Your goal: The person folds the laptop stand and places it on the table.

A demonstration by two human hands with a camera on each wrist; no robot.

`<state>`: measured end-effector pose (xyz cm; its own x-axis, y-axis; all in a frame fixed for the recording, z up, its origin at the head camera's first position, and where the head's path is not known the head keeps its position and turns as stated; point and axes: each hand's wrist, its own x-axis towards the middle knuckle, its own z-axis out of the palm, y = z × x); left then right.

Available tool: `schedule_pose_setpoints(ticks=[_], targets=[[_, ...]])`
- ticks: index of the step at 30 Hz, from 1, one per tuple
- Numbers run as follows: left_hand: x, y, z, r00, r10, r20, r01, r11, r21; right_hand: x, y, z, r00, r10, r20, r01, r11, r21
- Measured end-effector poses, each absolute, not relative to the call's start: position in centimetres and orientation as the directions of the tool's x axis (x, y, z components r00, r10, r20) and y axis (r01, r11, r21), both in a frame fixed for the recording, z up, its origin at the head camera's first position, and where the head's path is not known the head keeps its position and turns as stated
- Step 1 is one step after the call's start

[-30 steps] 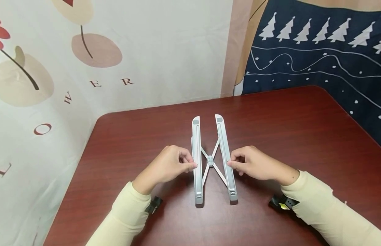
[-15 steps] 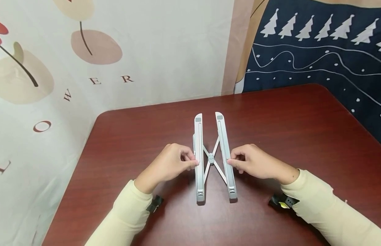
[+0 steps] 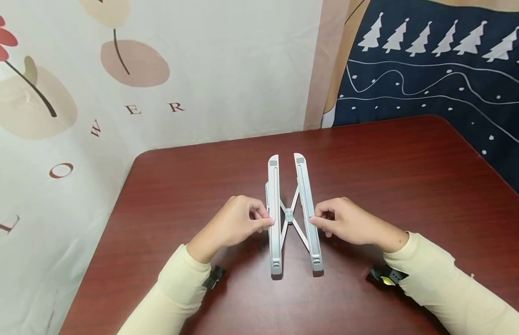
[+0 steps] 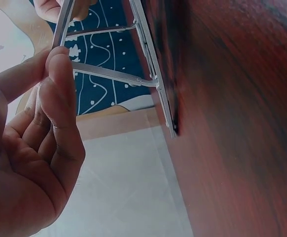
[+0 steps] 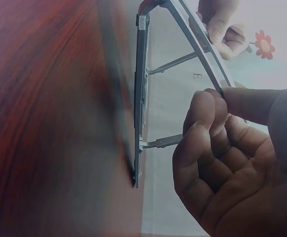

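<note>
A silver folding laptop stand (image 3: 274,242) stands on the table, its two long rails joined by crossed bars at a round hub (image 3: 289,215). My left hand (image 3: 238,221) pinches the left rail near its middle between thumb and fingertips. On the other side my right hand (image 3: 347,221) pinches the right rail (image 3: 307,200) the same way. The rails sit closer together at the far end than at the near end. In the left wrist view, hinged support legs (image 4: 114,74) join the raised upper rail to the lower bar. The right wrist view shows a similar leg (image 5: 168,140) beside my fingers.
The stand is on a reddish-brown wooden table (image 3: 192,172). Behind it hangs a pale cloth (image 3: 242,70) with flowers and letters, and to the right a dark blue cloth (image 3: 410,83) with white trees. Black straps (image 3: 387,275) show at both cuffs.
My left hand has moved to the right with the left rail, narrowing the gap between the rails. The right hand and right rail have hardly moved.
</note>
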<state>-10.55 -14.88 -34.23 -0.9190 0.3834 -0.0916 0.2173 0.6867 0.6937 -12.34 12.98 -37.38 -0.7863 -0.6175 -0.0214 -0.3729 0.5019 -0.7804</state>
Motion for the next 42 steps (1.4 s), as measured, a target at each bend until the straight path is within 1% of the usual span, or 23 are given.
schedule_pose_setpoints(ticks=[16, 30, 42], targets=[[-10.45, -14.87, -34.49, -0.922, 0.381, -0.068, 0.22, 0.66, 0.718, -12.38, 12.49, -37.42, -0.782, -0.623, 0.003, -0.395, 0.492, -0.776], [-10.56, -14.54, -34.71, -0.922, 0.382, -0.061, 0.22, 0.649, 0.728, -12.34, 12.48, -37.43, -0.787, -0.617, -0.004, -0.381, 0.49, -0.784], [-10.55, -14.15, -34.74, -0.92, 0.386, -0.074, 0.211, 0.645, 0.735, -12.27, 12.29, -37.26, -0.777, -0.629, -0.017, -0.38, 0.491, -0.784]])
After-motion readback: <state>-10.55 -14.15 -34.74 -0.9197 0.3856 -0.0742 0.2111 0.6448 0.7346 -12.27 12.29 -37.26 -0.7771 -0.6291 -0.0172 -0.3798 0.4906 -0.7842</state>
